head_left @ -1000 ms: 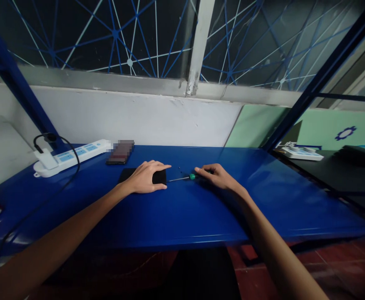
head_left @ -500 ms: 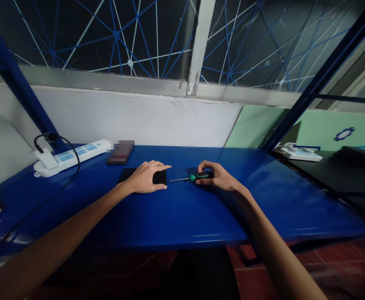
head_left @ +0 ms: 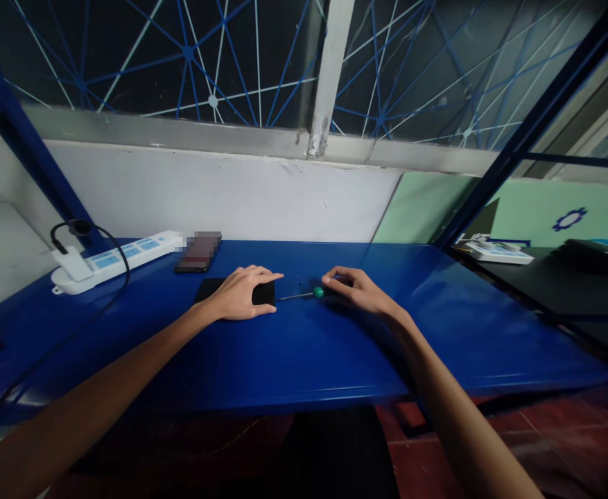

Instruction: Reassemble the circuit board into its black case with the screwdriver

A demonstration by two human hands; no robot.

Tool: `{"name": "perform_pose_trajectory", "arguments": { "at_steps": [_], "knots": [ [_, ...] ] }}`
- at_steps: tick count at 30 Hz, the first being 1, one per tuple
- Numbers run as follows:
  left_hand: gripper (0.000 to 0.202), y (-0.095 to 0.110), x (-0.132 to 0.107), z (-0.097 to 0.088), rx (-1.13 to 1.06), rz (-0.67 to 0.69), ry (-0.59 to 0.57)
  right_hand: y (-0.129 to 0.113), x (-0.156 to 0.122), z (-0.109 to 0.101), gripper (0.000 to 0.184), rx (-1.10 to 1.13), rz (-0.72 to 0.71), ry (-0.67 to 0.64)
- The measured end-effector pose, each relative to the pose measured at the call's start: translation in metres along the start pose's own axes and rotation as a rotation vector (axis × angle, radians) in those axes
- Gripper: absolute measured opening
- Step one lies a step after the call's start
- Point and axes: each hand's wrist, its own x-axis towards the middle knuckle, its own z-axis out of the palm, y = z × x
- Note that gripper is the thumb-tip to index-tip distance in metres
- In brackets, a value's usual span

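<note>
A flat black rectangular object (head_left: 264,294) lies on the blue table. My left hand (head_left: 238,292) grips it from above, thumb on the near edge and fingers over the far edge, pressing it down. In my right hand (head_left: 358,290) is a screwdriver (head_left: 318,292) with a green and black handle, its grip mostly hidden by my fingers. The thin shaft points left and its tip meets the right-hand side of the black object. Two tiny dark specks (head_left: 297,278), too small to name, lie just beyond the shaft.
A white power strip (head_left: 121,260) with a plugged-in adapter and black cable (head_left: 96,315) sits at the back left of the blue table (head_left: 293,360). Beside it lies a phone (head_left: 198,252), partly blurred. Blue frame posts (head_left: 483,190) rise at both sides.
My right fingers have shifted on the screwdriver, the thumb now further over the handle, hiding more of it. My left hand stays on the black object. The view has moved slightly.
</note>
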Motion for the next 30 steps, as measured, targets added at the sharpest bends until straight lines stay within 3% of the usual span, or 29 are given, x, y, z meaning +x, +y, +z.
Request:
{"name": "perform_pose_trajectory", "arguments": {
  "at_steps": [5, 8, 12, 18, 24, 28, 30],
  "knots": [
    [0.066, -0.0007, 0.0002, 0.0004, -0.008, -0.002, 0.002, 0.0019, -0.0010, -0.0020, 0.042, 0.062, 0.067, -0.078],
    [0.066, -0.0012, 0.0004, 0.0005, -0.002, 0.003, 0.002, 0.0028, 0.0009, -0.0022, 0.037, -0.041, 0.042, -0.019],
    [0.065, -0.0007, 0.0005, 0.0005, 0.004, 0.008, 0.005, 0.0024, 0.0023, -0.0003, 0.045, -0.178, -0.006, 0.058],
    [0.065, -0.0004, 0.0004, 0.0009, 0.007, 0.003, -0.001, 0.0027, 0.0002, -0.0020, 0.044, -0.005, 0.109, -0.039],
    [0.066, -0.0003, 0.0002, 0.0004, 0.012, 0.008, -0.007, 0.0022, 0.0038, 0.0005, 0.049, -0.284, 0.031, 0.108],
    [0.066, 0.0001, 0.0001, -0.0001, 0.009, 0.012, -0.004, -0.0016, 0.0010, 0.0000, 0.038, -0.161, -0.002, 0.063],
    [0.065, -0.0001, 0.0000, -0.0001, 0.007, 0.015, -0.001, -0.0024, -0.0011, -0.0018, 0.042, -0.063, 0.036, 0.006]
  ]
}}
